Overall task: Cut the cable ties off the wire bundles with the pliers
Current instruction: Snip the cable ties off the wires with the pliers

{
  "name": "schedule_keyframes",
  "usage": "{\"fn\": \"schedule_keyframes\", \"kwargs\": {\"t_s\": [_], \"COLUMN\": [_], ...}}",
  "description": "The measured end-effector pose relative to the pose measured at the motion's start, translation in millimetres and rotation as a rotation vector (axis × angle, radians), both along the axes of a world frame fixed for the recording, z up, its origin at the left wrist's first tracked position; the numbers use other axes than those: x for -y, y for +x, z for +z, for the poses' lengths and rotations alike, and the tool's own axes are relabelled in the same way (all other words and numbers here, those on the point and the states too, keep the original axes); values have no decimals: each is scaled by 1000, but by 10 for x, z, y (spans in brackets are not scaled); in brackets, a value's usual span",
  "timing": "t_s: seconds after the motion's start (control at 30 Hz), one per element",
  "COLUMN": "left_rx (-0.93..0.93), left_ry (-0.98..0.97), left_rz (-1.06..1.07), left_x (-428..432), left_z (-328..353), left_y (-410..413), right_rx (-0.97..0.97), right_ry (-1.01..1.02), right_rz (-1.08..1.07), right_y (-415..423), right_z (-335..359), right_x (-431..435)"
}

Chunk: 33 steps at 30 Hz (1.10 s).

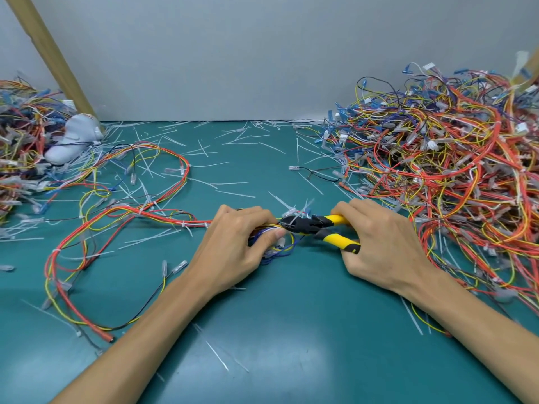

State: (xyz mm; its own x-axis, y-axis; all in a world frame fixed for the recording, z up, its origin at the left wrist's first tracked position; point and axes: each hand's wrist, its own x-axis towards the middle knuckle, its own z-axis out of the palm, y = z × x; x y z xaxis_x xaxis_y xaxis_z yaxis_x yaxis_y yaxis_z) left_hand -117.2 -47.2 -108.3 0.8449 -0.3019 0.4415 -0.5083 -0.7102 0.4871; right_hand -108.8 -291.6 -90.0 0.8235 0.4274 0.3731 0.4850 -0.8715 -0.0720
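Your left fingers point(248, 215) are curled round a wire bundle point(201, 221), with the thumb pressed on its wires. Your right fingers point(358, 207) are wrapped round the yellow handles of the pliers point(318, 225). Left hand point(233, 246) and right hand point(385, 243) sit close together at the centre of the green surface point(291, 330).

A large wire heap point(452, 170) covers the surface from 1 to 4 o'clock. A smaller wire heap point(20, 141) lies at 9 to 10 o'clock, with a white fabric item point(73, 138) at its edge.

The held bundle trails from your left hand toward 9 o'clock and loops round to 7 o'clock. The pliers' black head points to 9 o'clock, against the bundle just beside your left thumb, and the handles are spread apart. A white cable tie point(291, 212) shows at the head; whether the blades are on it cannot be told. Cut ties point(234, 194) litter the surface toward 12 o'clock.
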Motion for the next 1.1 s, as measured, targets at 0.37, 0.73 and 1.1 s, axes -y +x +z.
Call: {"fn": "schedule_keyframes", "kwargs": {"t_s": [0.37, 0.73, 1.1], "left_rx": [-2, 13, 28], "left_ry": [-3, 17, 28], "left_rz": [-19, -6, 18], "left_x": [-10, -9, 4], "left_z": [-17, -23, -24], "left_y": [23, 20, 10], "right_rx": [-21, -35, 24], "right_ry": [16, 15, 14], "right_rz": [-25, -49, -16], "right_y": [-5, 6, 23], "right_z": [3, 11, 12], "right_x": [11, 31, 55]}}
